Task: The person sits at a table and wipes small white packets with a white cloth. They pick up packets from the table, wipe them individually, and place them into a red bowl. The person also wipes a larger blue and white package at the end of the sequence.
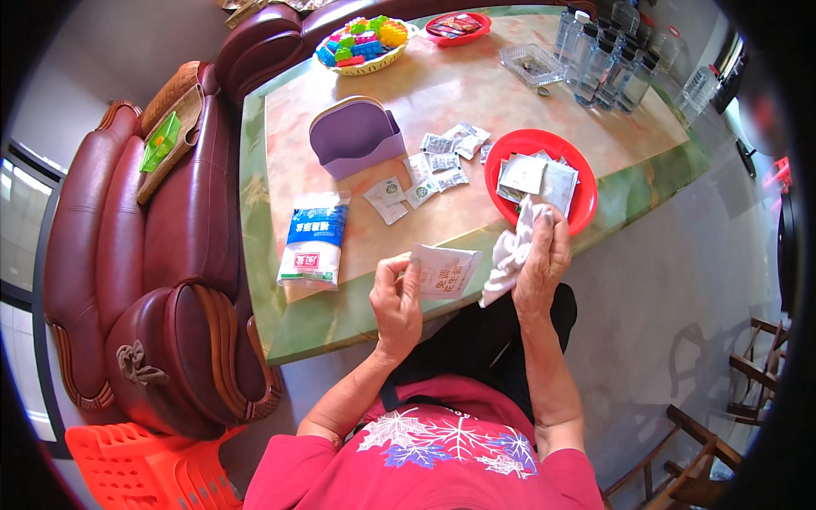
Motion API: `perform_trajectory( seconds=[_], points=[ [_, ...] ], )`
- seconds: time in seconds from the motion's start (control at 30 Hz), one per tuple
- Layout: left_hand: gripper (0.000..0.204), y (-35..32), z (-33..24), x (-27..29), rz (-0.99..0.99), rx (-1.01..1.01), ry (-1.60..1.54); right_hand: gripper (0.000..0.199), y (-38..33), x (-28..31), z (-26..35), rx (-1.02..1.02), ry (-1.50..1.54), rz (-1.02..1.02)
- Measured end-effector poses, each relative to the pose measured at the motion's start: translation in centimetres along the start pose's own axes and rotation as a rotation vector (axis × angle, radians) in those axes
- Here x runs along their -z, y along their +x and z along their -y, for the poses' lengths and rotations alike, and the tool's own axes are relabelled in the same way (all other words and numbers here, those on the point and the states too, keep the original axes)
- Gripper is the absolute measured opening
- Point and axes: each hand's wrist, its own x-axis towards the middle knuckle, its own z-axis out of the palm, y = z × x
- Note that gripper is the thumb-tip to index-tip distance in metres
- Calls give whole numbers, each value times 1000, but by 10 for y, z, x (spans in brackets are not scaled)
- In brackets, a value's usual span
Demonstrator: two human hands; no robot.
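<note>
At the left of the frame, a green plastic basket (161, 143) rests on the maroon sofa (187, 191). Left of centre, a blue-and-white bag (314, 240) lies flat on the marbled worktop (293, 110), its plump shape suggesting it is full. Above it stands a purple bin (357, 140), whose front wall hides any contents. Near the top, a pale yellow basket (365, 65) gathers loose toy blocks (365, 42), heaped to the rim.

At lower centre, the left hand (397, 308) pinches a printed white packet (446, 272) by its left end, thumb against fingers; this grip leaves most of the printed face uncovered. Above it, small sachets (442, 161) lie scattered, some overlapping. At the top, a red tray (480, 30) holds small red packets (455, 25).

Right of centre, the right hand (542, 263) is curled closed around a bunched white cloth (507, 263), apparently to stop it unfolding. Just beyond, a red bowl (586, 195) contains piled flat packets (524, 173). At upper right, a clear ashtray (531, 64) sits beside clustered upright bottles (595, 76).
</note>
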Motion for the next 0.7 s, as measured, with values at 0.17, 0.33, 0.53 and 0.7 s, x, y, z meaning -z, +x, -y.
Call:
perform_trajectory(
  seconds=[0.17,0.33,0.53,0.7],
  points=[
    [16,4,29,8,41,450,-171,19,-4,-54,-20,269,-126,13],
    [16,2,33,5,36,562,-267,28,-41,-51,-56,694,-856,445],
    [14,3,30,7,63,571,-320,50,-61,-2,-36,710,-1007,797],
    [17,1,39,7,70,539,-289,51,-54,37,-28,684,-978,956]
  ],
)
